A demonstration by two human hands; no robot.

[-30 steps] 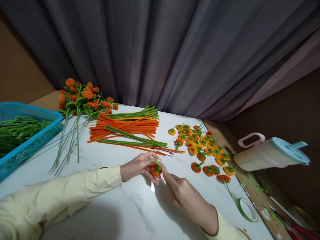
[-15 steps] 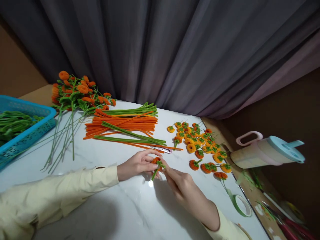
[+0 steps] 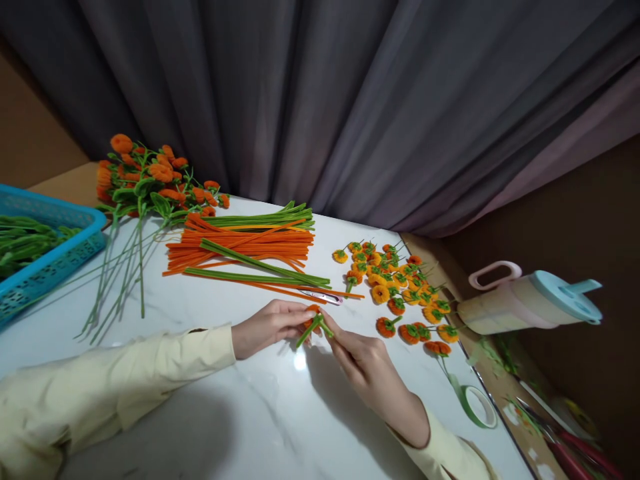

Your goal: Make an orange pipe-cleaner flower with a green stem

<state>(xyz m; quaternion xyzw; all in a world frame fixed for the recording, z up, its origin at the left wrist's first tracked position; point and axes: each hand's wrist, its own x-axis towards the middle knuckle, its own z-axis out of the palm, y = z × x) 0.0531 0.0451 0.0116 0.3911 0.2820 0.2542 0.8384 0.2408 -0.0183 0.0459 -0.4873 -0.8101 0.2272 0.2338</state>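
An orange flower head with green stem pieces (image 3: 315, 323) is held between both hands above the white table (image 3: 240, 400). My left hand (image 3: 270, 328) pinches its orange part from the left. On the right, my right hand (image 3: 363, 367) has its fingertips closed on the green pieces. Just beyond the hands lies a small metal tool with a pinkish end (image 3: 327, 297). Behind it are orange stems (image 3: 245, 247) and green stems (image 3: 260, 219), with a few green ones laid across the orange. Several small orange and yellow flowers (image 3: 380, 293) lie to the right.
A blue basket (image 3: 95, 230) with green pieces stands at the left edge. Orange flowers with long stems (image 3: 160, 172) lie back left. At right are a lidded cup (image 3: 520, 303), green tape (image 3: 479, 407) and red-handled tools (image 3: 575, 453). A dark curtain (image 3: 300, 100) hangs behind.
The flower head has been turned in my fingers, and its green pieces now spread to both sides. My left fingers have closed in more around it. The view has shifted slightly.
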